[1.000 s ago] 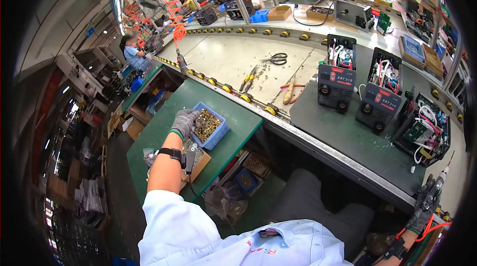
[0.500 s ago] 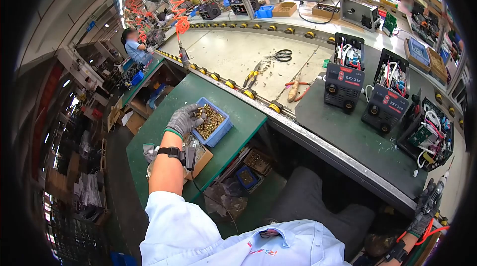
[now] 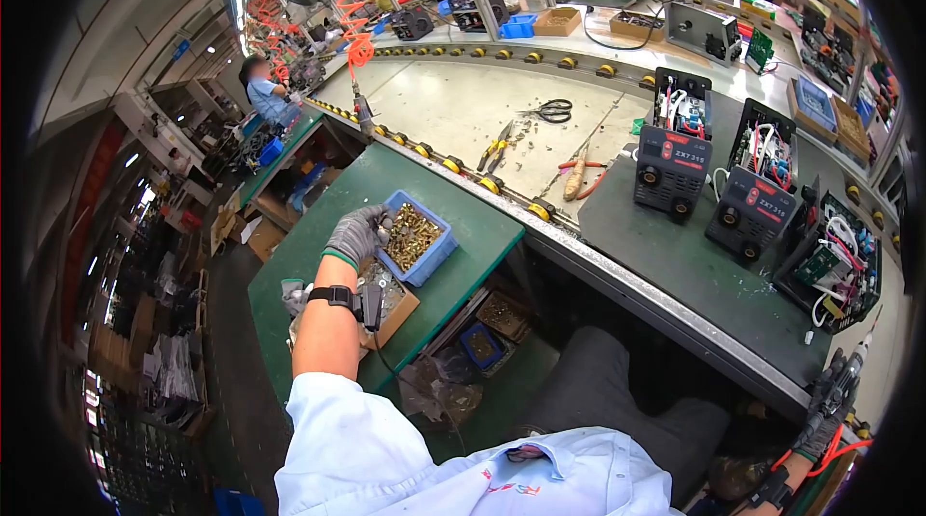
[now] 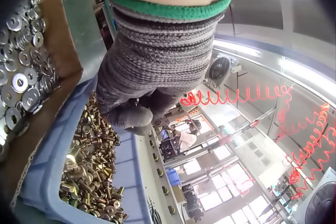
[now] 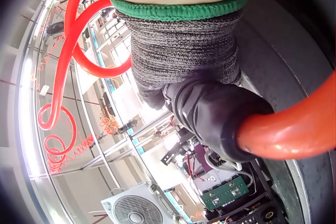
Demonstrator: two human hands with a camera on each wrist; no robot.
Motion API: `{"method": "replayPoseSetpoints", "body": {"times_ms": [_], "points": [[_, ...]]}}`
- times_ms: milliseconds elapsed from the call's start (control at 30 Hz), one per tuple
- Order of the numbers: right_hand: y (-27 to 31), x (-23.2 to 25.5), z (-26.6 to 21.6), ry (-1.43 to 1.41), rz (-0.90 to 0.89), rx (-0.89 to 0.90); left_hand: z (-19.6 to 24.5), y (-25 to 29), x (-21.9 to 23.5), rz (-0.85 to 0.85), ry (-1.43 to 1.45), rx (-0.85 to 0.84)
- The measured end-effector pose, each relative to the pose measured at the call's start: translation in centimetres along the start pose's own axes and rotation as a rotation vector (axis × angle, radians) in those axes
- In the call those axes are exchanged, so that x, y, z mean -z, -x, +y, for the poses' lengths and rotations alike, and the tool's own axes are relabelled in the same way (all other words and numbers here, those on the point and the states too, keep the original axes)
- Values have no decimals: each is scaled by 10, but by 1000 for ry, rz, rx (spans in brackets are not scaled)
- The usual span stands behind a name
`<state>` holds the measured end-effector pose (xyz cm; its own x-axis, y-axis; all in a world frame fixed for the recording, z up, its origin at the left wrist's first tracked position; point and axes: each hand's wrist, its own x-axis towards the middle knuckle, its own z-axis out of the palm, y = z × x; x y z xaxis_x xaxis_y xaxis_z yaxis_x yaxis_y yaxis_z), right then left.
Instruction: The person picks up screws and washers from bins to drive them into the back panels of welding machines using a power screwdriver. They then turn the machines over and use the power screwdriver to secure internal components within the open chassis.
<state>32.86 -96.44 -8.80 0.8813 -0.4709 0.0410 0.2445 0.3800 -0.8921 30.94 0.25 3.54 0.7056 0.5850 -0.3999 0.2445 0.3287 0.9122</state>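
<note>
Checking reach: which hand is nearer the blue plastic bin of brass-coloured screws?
Left. The grey-gloved left hand is at the rim of the bin; the grey-gloved right hand is far to its right, holding a silver power tool.

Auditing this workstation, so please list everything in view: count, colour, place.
Screws: many, brassy, in bin
Bin: one nearest, blue, green table
Washers: many, silver, in box
Box: one, brown, beside bin
Scissors: one, black, pale worktop
Pliers: one, yellow-handled, pale worktop
Wooden handle: one, tan, pale worktop
Machines: three nearby, black, right bench
Power tools: two, dark, one hanging, one held
Hoses: several, orange, overhead and right
Workers: several, one in blue, background
Left hand: one, grey glove, at bin
Right hand: one, grey glove, on power tool
</note>
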Motion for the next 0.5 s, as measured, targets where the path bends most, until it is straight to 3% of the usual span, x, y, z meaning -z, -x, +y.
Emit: {"method": "replayPoseSetpoints", "body": {"times_ms": [100,167,233,300,333,367,400,433,500], "points": [[3,-4,-2,23,44,-6,7,21,-9,-43,182,24],[3,-9,-2,42,66,-16,15,40,-12,-48,243,-112],[-4,-17,2,66,79,-32,23,55,-4,-11,296,-107],[-5,-21,4,88,91,-51,27,71,9,92,-185,-236],[-4,-23,7,97,100,-61,16,74,20,5,-555,-461],[-2,-27,8,104,110,-72,6,85,26,16,-561,-457],[-16,6,30,748,-74,204,-6,97,31,62,-1016,-457],[-32,39,45,745,-84,195,-17,108,36,107,-1472,-435],[-29,19,32,813,-266,264,-33,130,30,135,-1504,-336]]}}
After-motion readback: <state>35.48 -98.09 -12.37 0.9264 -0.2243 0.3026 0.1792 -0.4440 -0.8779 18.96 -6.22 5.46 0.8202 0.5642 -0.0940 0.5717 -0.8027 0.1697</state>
